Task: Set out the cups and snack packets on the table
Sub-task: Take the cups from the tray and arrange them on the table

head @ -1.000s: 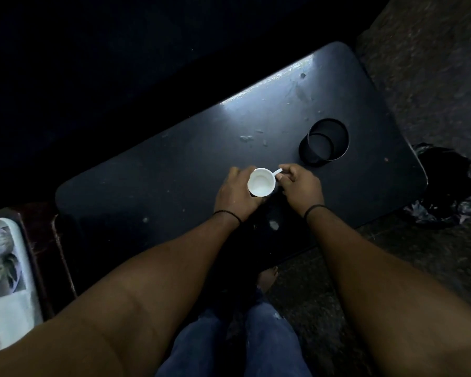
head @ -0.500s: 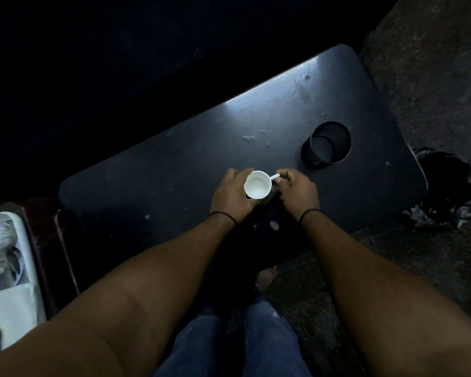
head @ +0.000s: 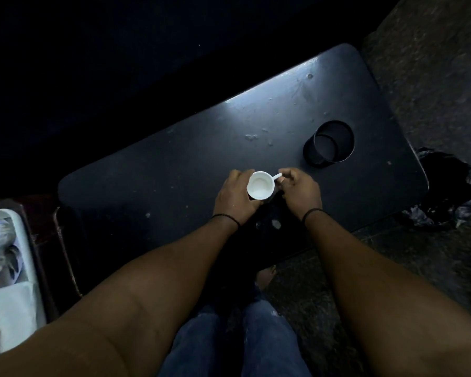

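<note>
Just empty white cup (head: 260, 185) between hands.

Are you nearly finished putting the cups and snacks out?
Not nearly. A black cup already stands on the table. The left hand and right hand hold a white cup. No snack packets are out yet; things wait in the white basket.

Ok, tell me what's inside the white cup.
The white cup looks empty: only its pale inner wall and bottom show. The left hand wraps its side and the right hand pinches the handle, so what lies under the cup on the black table is hidden.
</note>
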